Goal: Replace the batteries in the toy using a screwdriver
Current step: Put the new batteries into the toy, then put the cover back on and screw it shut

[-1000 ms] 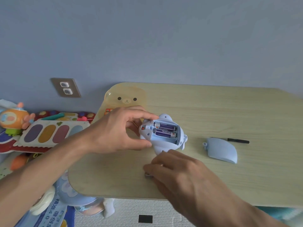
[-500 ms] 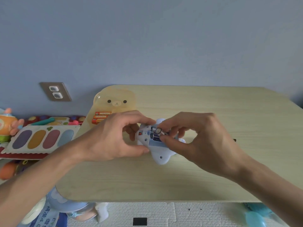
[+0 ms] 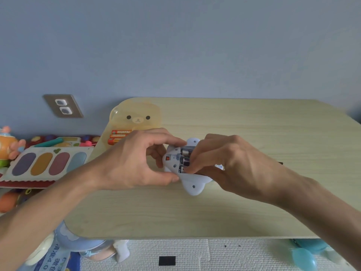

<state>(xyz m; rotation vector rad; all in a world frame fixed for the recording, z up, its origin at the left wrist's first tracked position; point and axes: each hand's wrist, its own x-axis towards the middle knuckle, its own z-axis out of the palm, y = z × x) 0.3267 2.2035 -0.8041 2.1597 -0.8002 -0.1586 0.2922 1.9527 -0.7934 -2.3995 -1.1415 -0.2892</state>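
Observation:
A pale blue toy (image 3: 192,185) lies belly-up on the wooden table (image 3: 254,130), its battery compartment open. Batteries (image 3: 185,153) sit inside it in a row. My left hand (image 3: 134,161) grips the toy's left side between thumb and fingers. My right hand (image 3: 230,163) covers the toy's right half, and its fingertips press a battery into the compartment. The compartment cover is hidden behind my right hand. Only the black tip of the screwdriver (image 3: 280,163) shows past my right wrist.
A translucent yellow bear-shaped box (image 3: 136,118) with orange batteries (image 3: 119,135) inside stands at the table's back left. Colourful toys (image 3: 45,161) crowd the floor at the left. More toys (image 3: 304,257) lie below the table's front edge. A wall socket (image 3: 63,106) is behind.
My right hand rose from the table's front, carrying a battery to the toy, and now presses it into the compartment. My left hand kept its grip on the toy.

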